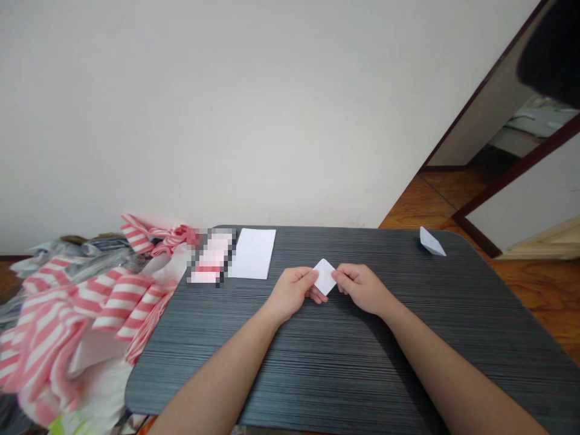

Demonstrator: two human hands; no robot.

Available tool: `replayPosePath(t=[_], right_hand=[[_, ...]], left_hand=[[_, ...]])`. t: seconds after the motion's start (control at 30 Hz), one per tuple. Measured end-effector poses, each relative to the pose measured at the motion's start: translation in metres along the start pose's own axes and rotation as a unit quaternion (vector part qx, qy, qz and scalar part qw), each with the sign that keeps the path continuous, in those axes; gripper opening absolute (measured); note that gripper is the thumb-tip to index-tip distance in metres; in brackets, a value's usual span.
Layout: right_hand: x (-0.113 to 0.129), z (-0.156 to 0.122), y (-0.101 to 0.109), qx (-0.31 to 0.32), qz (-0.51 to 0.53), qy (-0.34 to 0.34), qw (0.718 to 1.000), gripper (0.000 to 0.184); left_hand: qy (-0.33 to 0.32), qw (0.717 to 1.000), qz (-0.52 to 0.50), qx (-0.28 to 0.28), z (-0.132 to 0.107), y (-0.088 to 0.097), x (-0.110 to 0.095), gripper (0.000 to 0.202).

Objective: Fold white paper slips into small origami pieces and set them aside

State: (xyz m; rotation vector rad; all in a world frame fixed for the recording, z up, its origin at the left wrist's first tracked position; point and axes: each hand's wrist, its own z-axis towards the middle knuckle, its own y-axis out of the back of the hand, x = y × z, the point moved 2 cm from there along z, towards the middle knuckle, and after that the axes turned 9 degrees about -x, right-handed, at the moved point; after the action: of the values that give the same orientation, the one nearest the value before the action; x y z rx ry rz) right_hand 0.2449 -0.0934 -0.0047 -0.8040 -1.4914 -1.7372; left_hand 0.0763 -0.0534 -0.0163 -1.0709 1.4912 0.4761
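A small folded white paper (pixel 325 278), diamond-shaped from my viewpoint, is held between my two hands above the dark table. My left hand (pixel 295 289) pinches its left corner, thumb on top and the other fingers curled beneath. On the opposite corner my right hand (pixel 360 286) grips with thumb and bent fingers. Creases show faintly on the paper's face. A folded paper boat (pixel 432 243) rests by itself near the table's far right corner.
White paper sheets (pixel 252 254) lie at the back left of the dark table (pixel 290 368), beside a pixelated pinkish item (pixel 212 257). Red-and-white striped cloth (pixel 122 299) and plastic bags are heaped left of the table. A pale wall (pixel 254 115) stands behind it.
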Motion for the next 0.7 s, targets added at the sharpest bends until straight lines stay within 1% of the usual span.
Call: replayPosePath(t=[0.23,0.37,0.53,0.7], right_hand=[[-0.0021,-0.0003,-0.0007,-0.005,0.025,-0.013,1.000,0.034],[-0.0020,-0.0011,-0.0008,0.004,0.049,-0.023,0.999,0.034],[-0.0001,-0.0010,0.0004,0.007,0.038,-0.022,0.999,0.035],[0.0010,-0.0007,0.0019,0.012,0.035,-0.017,0.999,0.036]], left_hand=[[-0.005,1.000,0.021,0.000,-0.0007,-0.0003,-0.0011,0.041],[-0.004,1.000,0.014,-0.006,-0.0014,-0.0006,-0.0022,0.041],[0.005,1.000,-0.002,0.002,-0.0023,-0.0022,-0.0024,0.042],[-0.008,1.000,0.015,0.004,-0.0020,-0.0012,-0.0029,0.041]])
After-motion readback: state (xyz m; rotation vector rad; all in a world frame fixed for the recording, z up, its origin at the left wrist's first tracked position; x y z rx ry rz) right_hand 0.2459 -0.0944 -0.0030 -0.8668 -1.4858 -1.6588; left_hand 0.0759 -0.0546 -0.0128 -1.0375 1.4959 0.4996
